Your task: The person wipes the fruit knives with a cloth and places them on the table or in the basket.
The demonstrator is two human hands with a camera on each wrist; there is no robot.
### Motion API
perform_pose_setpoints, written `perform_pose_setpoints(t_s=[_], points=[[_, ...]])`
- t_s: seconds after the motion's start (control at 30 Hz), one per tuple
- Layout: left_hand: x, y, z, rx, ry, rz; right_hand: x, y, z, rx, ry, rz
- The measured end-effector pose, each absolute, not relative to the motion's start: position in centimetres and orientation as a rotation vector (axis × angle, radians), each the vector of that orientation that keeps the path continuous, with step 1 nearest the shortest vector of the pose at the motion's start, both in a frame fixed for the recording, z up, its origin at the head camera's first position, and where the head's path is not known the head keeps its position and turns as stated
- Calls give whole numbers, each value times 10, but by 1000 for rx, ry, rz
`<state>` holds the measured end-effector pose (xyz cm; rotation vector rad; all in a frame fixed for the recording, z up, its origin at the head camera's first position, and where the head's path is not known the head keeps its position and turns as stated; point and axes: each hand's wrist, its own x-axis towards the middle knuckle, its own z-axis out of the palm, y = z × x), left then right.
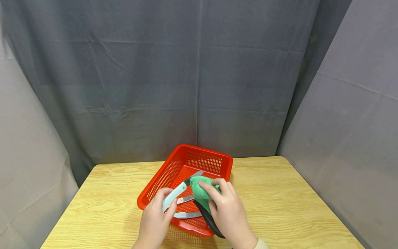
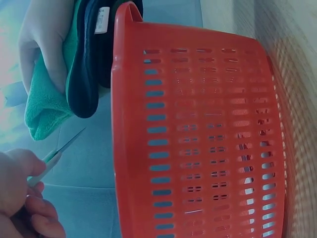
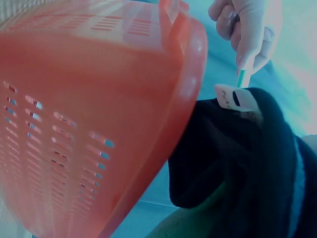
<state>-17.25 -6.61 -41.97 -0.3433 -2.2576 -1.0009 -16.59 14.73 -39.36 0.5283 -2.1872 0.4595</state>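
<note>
My left hand [image 1: 155, 218] grips a knife by its pale blue handle [image 1: 174, 197]. Its blade points up and to the right, over the red basket. In the left wrist view the same knife [image 2: 48, 167] shows beside the basket's rim. A cloth [image 1: 201, 188], green on one side and black on the other, is pinched in my right hand [image 1: 229, 207], close against the blade. The cloth's black side [image 3: 223, 148] hangs near the rim in the right wrist view. Inside the basket lie a knife with a pinkish handle [image 1: 180, 200] and one with a white handle [image 1: 180, 215].
The red slotted plastic basket [image 1: 158, 181] stands tilted on a light wooden table [image 1: 280, 200], beneath both hands. Grey curtains [image 1: 140, 86] close off the back, and paler cloth walls [image 1: 345, 138] flank both sides.
</note>
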Motion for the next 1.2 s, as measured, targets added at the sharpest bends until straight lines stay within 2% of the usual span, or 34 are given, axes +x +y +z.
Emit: perform_pose_setpoints(t_s=[0.7,1.2], points=[[-171,-64,-418,-386,-2238,-968,-166,143,-396,535,-2255,467],[-171,-67,-418,-499,-2163,-944,-174,150,-400,365,-2260,481]])
